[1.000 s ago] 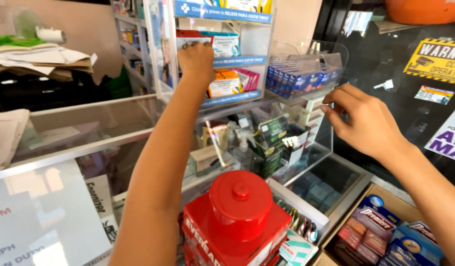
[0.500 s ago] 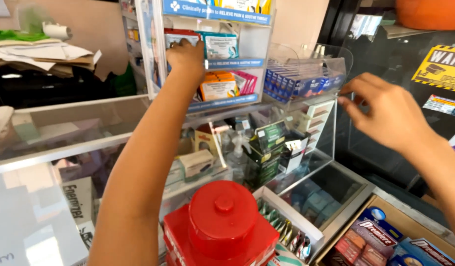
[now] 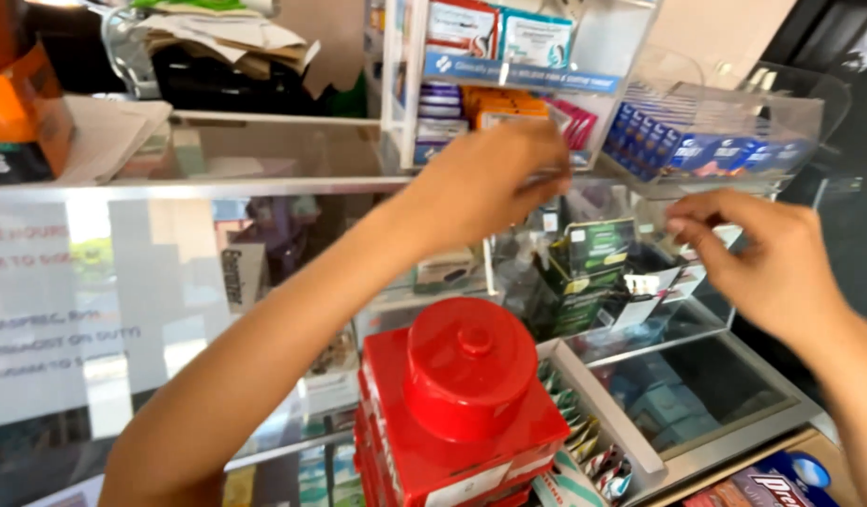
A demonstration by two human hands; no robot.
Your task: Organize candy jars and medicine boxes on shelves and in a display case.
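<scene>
Both hands (image 3: 490, 183) reach a clear display rack (image 3: 640, 122).

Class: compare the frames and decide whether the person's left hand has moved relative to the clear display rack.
Yes. The left hand has come down from the rack's upper shelf with the teal boxes to just below the orange boxes.

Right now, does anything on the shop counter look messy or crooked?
Yes. The small dark green boxes in the clear display case lean at different angles instead of standing in rows. The papers heaped on the back shelf look untidy too.
</scene>
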